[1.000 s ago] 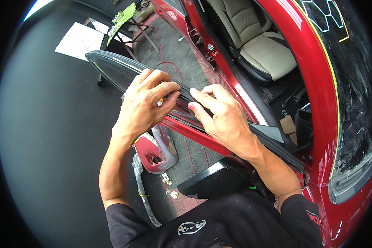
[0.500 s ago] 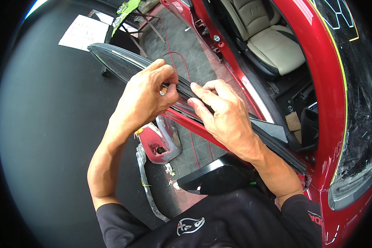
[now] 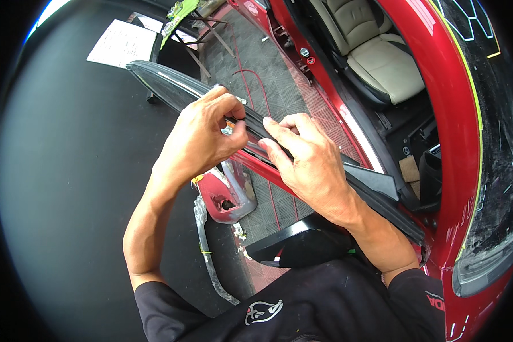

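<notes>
An open red car door [image 3: 266, 176] stretches diagonally beneath my arms, its glass [image 3: 166, 85] rising at the far end and black rubber trim [image 3: 253, 122] along the window. My left hand [image 3: 202, 131] is closed with curled fingertips on that trim, near a small orange-and-white object [image 3: 228, 129] partly hidden by the fingers. Just to its right, my right hand [image 3: 308, 159] grips the same black trim between thumb and fingers. A glossy black side mirror [image 3: 296, 245] sticks out below my right forearm.
The car's doorway shows a beige seat [image 3: 385, 71]. A red-and-grey bumper piece [image 3: 216, 196] and a plastic-wrapped strip [image 3: 202, 239] lie below. Grey floor tiles [image 3: 271, 62] carry a red hose. A folding stand [image 3: 205, 43] and white board [image 3: 119, 43] are at upper left; a dark wall or surface fills the left.
My left hand has curled tighter on the trim, its forearm shifting left over the last second. My right hand stays at the trim. The whole view has moved slightly.
</notes>
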Demonstrator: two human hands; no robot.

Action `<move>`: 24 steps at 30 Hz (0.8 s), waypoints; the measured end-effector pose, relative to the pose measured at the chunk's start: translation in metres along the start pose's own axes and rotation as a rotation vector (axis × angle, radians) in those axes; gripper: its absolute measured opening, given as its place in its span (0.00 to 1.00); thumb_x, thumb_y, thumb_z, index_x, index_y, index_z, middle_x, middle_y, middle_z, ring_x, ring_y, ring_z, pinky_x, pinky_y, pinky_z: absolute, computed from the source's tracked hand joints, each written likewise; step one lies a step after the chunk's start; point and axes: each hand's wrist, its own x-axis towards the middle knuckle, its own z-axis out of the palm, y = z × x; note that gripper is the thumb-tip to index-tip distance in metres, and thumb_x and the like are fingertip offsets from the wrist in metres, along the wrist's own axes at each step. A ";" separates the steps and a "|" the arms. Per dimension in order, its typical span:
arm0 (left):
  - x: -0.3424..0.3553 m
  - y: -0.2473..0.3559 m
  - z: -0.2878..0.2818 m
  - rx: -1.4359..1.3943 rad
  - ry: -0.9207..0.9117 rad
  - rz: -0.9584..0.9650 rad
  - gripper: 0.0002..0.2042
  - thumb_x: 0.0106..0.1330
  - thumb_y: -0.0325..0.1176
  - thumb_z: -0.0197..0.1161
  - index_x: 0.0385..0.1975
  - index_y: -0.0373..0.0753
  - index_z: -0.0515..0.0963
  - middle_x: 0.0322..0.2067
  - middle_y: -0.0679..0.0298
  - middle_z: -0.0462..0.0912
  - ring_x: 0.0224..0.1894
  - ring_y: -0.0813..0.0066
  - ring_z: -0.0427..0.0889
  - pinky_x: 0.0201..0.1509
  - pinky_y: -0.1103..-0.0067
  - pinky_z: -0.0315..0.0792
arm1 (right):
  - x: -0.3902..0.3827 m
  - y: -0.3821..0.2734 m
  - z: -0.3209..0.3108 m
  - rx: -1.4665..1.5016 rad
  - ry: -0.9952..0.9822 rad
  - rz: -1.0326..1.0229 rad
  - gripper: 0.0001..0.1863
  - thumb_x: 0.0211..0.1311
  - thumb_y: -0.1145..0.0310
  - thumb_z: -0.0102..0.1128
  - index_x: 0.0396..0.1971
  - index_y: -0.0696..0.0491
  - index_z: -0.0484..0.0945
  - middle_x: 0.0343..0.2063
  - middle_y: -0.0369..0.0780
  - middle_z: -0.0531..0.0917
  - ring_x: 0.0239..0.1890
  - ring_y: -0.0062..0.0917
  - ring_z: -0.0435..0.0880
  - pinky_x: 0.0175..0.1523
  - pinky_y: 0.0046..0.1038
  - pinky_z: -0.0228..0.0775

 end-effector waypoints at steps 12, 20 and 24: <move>0.004 0.005 -0.003 -0.062 -0.046 -0.072 0.07 0.60 0.27 0.69 0.34 0.32 0.80 0.32 0.57 0.78 0.32 0.63 0.82 0.41 0.70 0.78 | 0.000 0.001 -0.002 0.001 0.003 0.001 0.18 0.70 0.66 0.70 0.55 0.59 0.86 0.41 0.44 0.82 0.45 0.38 0.84 0.52 0.39 0.80; 0.004 0.002 -0.003 -0.048 -0.043 -0.067 0.07 0.60 0.27 0.69 0.34 0.32 0.81 0.32 0.57 0.78 0.33 0.62 0.82 0.41 0.70 0.78 | -0.001 0.001 -0.001 0.014 0.004 0.027 0.18 0.70 0.66 0.70 0.56 0.58 0.86 0.41 0.44 0.83 0.46 0.38 0.84 0.52 0.39 0.80; 0.002 0.003 -0.001 -0.029 -0.016 -0.021 0.05 0.61 0.25 0.69 0.34 0.32 0.81 0.32 0.60 0.78 0.30 0.71 0.80 0.37 0.74 0.77 | -0.001 0.000 -0.001 0.021 0.007 0.028 0.18 0.70 0.66 0.70 0.55 0.59 0.86 0.41 0.44 0.83 0.46 0.38 0.84 0.52 0.38 0.80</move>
